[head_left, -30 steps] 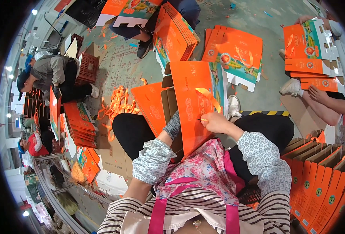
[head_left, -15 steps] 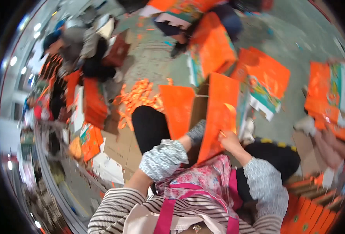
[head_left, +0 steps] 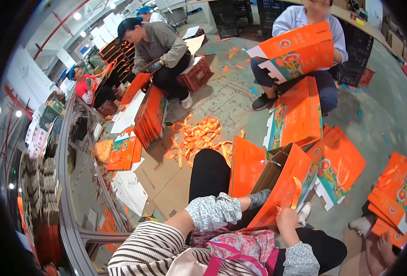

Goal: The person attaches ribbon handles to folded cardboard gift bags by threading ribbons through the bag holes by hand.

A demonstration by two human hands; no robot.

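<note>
An orange cardboard carton (head_left: 284, 186) stands opened out between my knees, tilted, with its brown inside showing. My left hand (head_left: 259, 199), in a grey glove, reaches into the carton, and its fingers are hidden behind the wall. Outside that same wall, my right hand (head_left: 287, 221) is closed in a pinch at the lower end of an orange ribbon (head_left: 297, 192). The ribbon curves up in a loop against the orange face. Left of the carton, beyond my knee, lies a loose heap of orange ribbons (head_left: 201, 135).
Stacked flat orange cartons (head_left: 300, 115) lean ahead, with more (head_left: 336, 163) to the right. Co-workers sit around: one in grey (head_left: 159, 48), one holding a carton (head_left: 300, 48), and another's hand (head_left: 385, 248) at right. A metal frame (head_left: 65, 184) runs along the left. Flattened cardboard (head_left: 166, 184) covers floor.
The whole view has tilted upward, so the carton and my hands appear lower and further right. My left hand stays inside the carton and my right hand stays at the ribbon.
</note>
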